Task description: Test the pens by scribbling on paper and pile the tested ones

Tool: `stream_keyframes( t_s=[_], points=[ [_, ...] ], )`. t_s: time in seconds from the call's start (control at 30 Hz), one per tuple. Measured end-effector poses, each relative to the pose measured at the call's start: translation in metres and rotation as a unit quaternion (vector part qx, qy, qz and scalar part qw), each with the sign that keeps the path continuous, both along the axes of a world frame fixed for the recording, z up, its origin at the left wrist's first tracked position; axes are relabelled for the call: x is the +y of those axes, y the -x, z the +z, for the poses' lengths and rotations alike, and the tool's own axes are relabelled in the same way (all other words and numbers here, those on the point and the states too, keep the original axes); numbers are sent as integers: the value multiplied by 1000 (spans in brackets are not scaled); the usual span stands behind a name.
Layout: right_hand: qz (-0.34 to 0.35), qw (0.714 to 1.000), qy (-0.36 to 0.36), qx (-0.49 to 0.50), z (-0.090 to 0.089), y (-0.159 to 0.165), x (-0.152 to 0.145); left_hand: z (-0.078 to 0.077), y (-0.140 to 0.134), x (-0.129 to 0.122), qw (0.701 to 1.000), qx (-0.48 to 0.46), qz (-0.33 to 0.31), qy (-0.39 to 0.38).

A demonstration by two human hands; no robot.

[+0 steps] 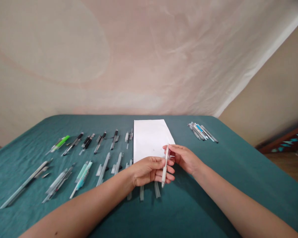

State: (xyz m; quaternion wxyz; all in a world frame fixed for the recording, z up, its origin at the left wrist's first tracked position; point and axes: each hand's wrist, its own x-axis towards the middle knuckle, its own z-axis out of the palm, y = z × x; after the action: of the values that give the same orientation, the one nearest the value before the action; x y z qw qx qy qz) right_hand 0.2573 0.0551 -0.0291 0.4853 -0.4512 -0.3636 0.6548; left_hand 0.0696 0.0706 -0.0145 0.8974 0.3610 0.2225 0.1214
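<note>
A slim pen (165,163) with a clear upper barrel and a whitish grip is held over the near edge of the paper. My left hand (150,170) pinches it near the middle, thumb on top and the other fingers behind it. At the pen's upper end, my right hand (182,157) has its thumb and fingers closed around it. Under both hands lies a white sheet or pad of paper (151,135), its near part covered by them. Clear pen parts (157,190) stick out on the cloth below my left hand.
Disassembled pens lie in two rows on the left of the green tablecloth (238,185), including a bright green barrel (61,143), black-gripped pens (88,142) and a turquoise pen (83,175). A bundle of several pens (202,131) lies at the back right. A pale curtain (139,59) hangs behind.
</note>
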Motion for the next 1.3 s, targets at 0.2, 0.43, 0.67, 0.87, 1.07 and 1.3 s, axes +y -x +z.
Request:
stream_keyframes(
  t_s=[0.2, 0.43, 0.67, 0.87, 1.07, 1.3],
  points=[
    [-2, 999, -24, -46, 3, 1, -2, -6, -3, -3, 997, 51, 36, -48],
    [-24, 995, -60, -82, 6, 8, -6, -8, -7, -8, 984, 97, 88, -122],
    [7, 995, -68, -74, 8, 10, -12, -3, 1, 4, 997, 29, 9, -71],
    [9, 994, -76, -84, 7, 9, -10, -11, -1, 5, 985, 91, 97, -107],
    [-35, 994, -73, -66, 12, 0, -8, 1, 4, 8, 996, 13, -22, -83],
    [-41, 995, -69, -65, 7, -3, -6, 0, 4, 7, 992, 71, 10, -108]
  ],
)
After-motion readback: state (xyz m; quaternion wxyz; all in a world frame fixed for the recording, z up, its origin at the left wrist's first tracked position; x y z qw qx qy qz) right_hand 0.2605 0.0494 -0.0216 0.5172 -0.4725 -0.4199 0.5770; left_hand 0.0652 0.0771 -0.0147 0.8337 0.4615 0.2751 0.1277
